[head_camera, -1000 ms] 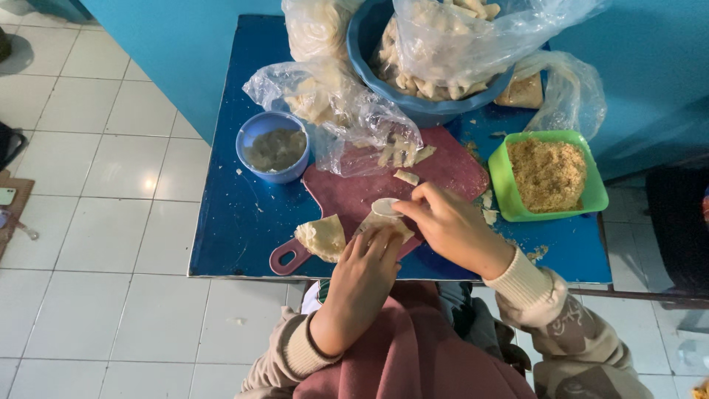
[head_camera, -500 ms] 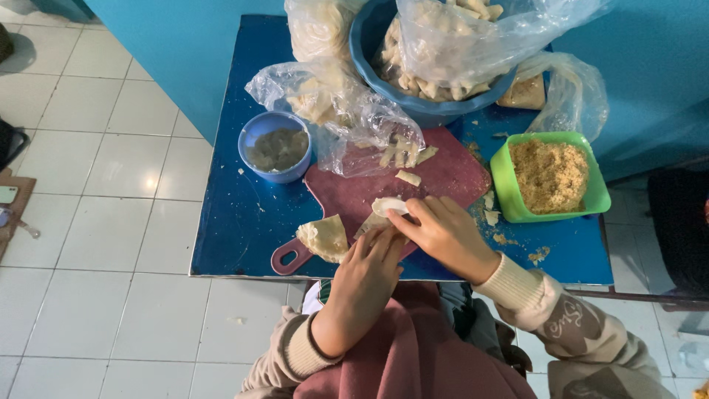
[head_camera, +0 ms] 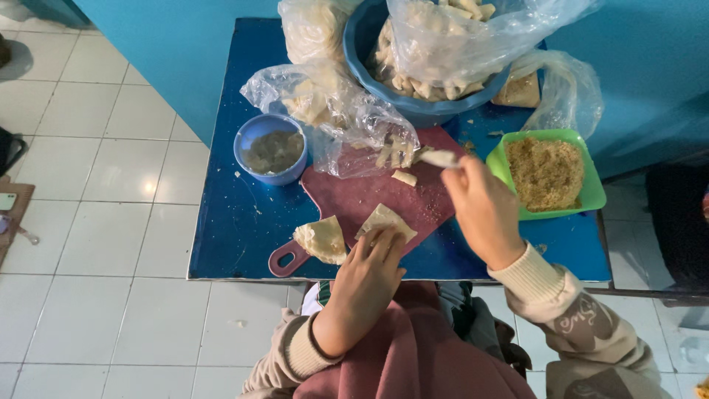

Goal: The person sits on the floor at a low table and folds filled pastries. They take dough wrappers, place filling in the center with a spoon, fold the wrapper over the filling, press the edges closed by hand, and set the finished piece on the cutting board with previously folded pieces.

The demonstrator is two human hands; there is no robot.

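My left hand [head_camera: 371, 267] rests on a pale flat wrapper sheet [head_camera: 385, 219] lying on the dark red cutting board [head_camera: 347, 198]. My right hand [head_camera: 481, 209] is lifted over the board's right end and pinches a small folded, filled piece [head_camera: 439, 158] between its fingertips. A stack of pale wrappers [head_camera: 322, 239] sits at the board's near left corner, by its handle. A small cut strip [head_camera: 403, 177] lies on the board's far part. The green square dish of crumbly brown filling [head_camera: 545, 172] stands just right of my right hand.
A small blue bowl of greyish liquid [head_camera: 270, 150] stands at the left of the blue table [head_camera: 236, 229]. A large blue basin [head_camera: 427, 70] lined with clear plastic holds many folded pieces. Plastic bags [head_camera: 332, 111] with more pieces lie beside it. White floor tiles surround the table.
My right hand has lifted off the wrapper and moved up and right with a folded piece. My left hand now lies on a flat wrapper.
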